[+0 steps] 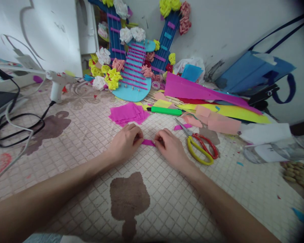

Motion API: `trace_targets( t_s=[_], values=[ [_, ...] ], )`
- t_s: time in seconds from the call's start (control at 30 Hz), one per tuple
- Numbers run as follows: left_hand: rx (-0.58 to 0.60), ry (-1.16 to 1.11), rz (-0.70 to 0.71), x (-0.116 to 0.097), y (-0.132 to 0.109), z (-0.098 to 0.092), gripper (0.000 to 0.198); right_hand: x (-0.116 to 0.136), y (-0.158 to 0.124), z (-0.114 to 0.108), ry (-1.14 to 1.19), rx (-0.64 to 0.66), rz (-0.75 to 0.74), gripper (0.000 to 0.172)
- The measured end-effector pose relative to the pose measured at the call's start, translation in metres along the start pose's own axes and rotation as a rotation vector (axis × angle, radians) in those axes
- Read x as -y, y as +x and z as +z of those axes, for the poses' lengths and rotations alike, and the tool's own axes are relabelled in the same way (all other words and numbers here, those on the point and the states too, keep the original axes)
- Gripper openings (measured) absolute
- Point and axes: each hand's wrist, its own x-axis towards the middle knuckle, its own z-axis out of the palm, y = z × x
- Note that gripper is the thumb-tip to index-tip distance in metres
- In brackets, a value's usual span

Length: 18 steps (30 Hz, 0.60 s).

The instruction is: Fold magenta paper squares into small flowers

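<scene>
A narrow magenta paper strip (148, 142) stretches between my two hands, low over the quilted tablecloth. My left hand (126, 142) pinches its left end, and my right hand (170, 146) pinches the right end. Beyond my left hand lies a loose pile of magenta paper squares (128, 113). To the right of my right hand rest scissors (199, 145) with one yellow and one red handle, their blades pointing away to the left. Another small magenta strip (182, 127) lies by the scissor tips. A green marker (166, 110) sits behind the hands.
Blue paper guitars (134, 67) with crumpled paper flowers stand against the wall. Coloured paper sheets (205, 92) and sticks lie at the back right. A white glue gun (57, 87) and cables (17, 125) occupy the left. A clear plastic container (273, 150) and peanuts (299, 173) are far right.
</scene>
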Motion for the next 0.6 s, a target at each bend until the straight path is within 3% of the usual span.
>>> trace_targets(
  t_s=[0.1, 0.23, 0.4, 0.5, 0.6],
  values=[
    [-0.030, -0.065, -0.017, 0.001, -0.002, 0.001, 0.006, -0.002, -0.002, -0.001, 0.070, -0.032, -0.060, 0.009],
    [-0.046, -0.185, 0.022, -0.002, -0.004, 0.000, 0.031, 0.001, -0.006, -0.003, 0.159, -0.066, -0.166, 0.009],
    [0.056, -0.388, -0.073, -0.009, -0.004, -0.007, 0.010, 0.008, -0.012, -0.008, 0.189, -0.132, -0.206, 0.009],
    [0.082, -0.491, -0.151, -0.012, -0.004, -0.011, 0.011, 0.011, -0.013, -0.009, 0.263, -0.183, -0.158, 0.006],
    [0.058, -0.515, -0.170, -0.015, -0.005, -0.013, 0.011, 0.014, -0.013, -0.009, 0.372, -0.140, -0.109, 0.023]
  ],
)
